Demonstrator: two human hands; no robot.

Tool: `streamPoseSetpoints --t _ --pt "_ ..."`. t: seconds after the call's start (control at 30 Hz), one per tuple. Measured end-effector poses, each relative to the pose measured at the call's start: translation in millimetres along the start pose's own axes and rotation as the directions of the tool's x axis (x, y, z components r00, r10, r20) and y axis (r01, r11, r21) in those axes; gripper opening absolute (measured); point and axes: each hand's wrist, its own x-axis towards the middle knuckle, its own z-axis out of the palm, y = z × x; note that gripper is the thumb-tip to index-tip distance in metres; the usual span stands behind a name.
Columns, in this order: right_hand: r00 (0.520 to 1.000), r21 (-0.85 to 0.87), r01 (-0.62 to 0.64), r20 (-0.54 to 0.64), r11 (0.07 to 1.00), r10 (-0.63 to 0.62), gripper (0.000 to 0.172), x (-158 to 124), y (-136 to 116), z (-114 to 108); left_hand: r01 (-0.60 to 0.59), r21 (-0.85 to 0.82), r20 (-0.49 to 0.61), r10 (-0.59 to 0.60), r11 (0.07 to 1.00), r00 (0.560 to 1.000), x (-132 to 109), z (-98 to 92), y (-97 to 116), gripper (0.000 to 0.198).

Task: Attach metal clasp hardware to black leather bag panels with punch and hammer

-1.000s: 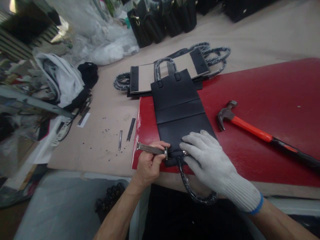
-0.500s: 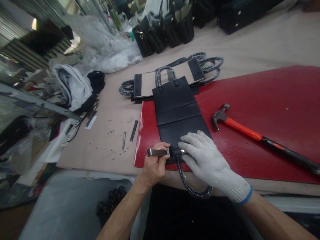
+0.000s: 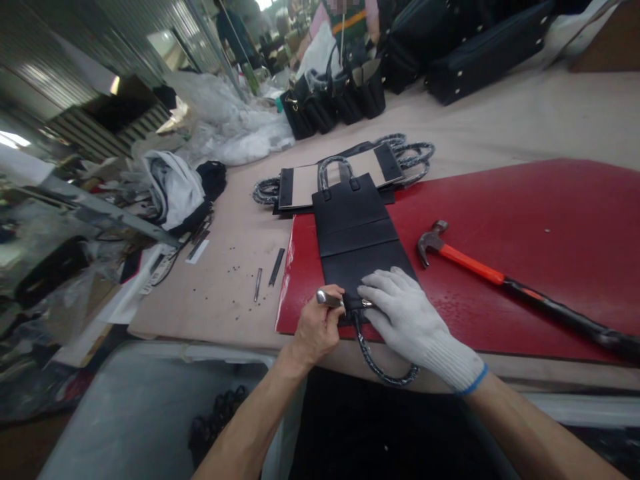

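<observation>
My bare left hand point(image 3: 316, 328) grips a short steel punch point(image 3: 329, 299) at the near left edge of a black leather bag panel point(image 3: 356, 223). The punch's rounded end points up toward me, and its lower end is partly hidden by my fingers. Over the panel's near right part lies my gloved right hand point(image 3: 410, 319), fingers stretched out flat. A small shiny metal piece point(image 3: 367, 303) shows beside its fingers. One plastic-wrapped handle point(image 3: 367, 360) hangs over the table's near edge, and another wrapped handle point(image 3: 323, 175) rises from the panel's far end.
A claw hammer point(image 3: 470, 263) rests on the red mat point(image 3: 530, 220) to the right. Two slim tools, a metal rod point(image 3: 257, 285) and a dark bar point(image 3: 277, 267), lie at left. Behind are stacked bag panels point(image 3: 305, 187) and finished black bags point(image 3: 335, 100). A person point(image 3: 350, 23) is beyond.
The view has tilted up, bringing more background in. The punch in my left hand now stands more end-on to me. My right hand stays flat on the panel.
</observation>
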Motion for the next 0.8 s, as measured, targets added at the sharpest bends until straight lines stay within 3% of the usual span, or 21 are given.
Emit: streamPoseSetpoints --t 0.37,0.47,0.53,0.6,0.67,0.73,0.77,0.8 --pt "0.999 0.026 0.018 -0.041 0.999 -0.017 0.026 2 -3 0 0.082 -0.045 0.019 -0.081 0.996 0.997 6 -0.2 4 0.02" --pt "0.986 0.033 -0.041 -0.159 0.999 0.046 0.025 0 2 -14 0.105 -0.061 0.037 -0.103 0.993 0.994 7 -0.4 7 0.021" --pt "0.95 -0.046 -0.145 -0.284 0.988 0.126 0.027 -4 11 -35 0.123 -0.073 0.047 -0.119 0.99 0.992 8 -0.5 8 0.021" --pt "0.908 -0.209 -0.303 -0.36 0.93 0.215 0.032 -13 24 -60 0.147 -0.094 0.055 -0.142 0.985 0.988 9 -0.7 9 0.021" --pt "0.884 -0.423 -0.456 -0.315 0.783 0.344 0.039 -27 38 -84 0.172 -0.12 0.057 -0.166 0.978 0.984 10 -1.2 10 0.021" --pt "0.858 -0.614 -0.474 -0.161 0.632 0.487 0.041 -43 51 -98 0.208 -0.143 0.064 -0.201 0.968 0.978 11 -1.5 11 0.022" --pt "0.828 -0.684 -0.477 -0.138 0.552 0.544 0.039 -50 56 -101 0.228 -0.154 0.069 -0.22 0.961 0.973 12 -1.5 12 0.021" --pt "0.827 -0.732 -0.451 -0.128 0.51 0.547 0.04 -57 61 -102 0.247 -0.165 0.077 -0.237 0.955 0.968 12 -1.3 12 0.021"
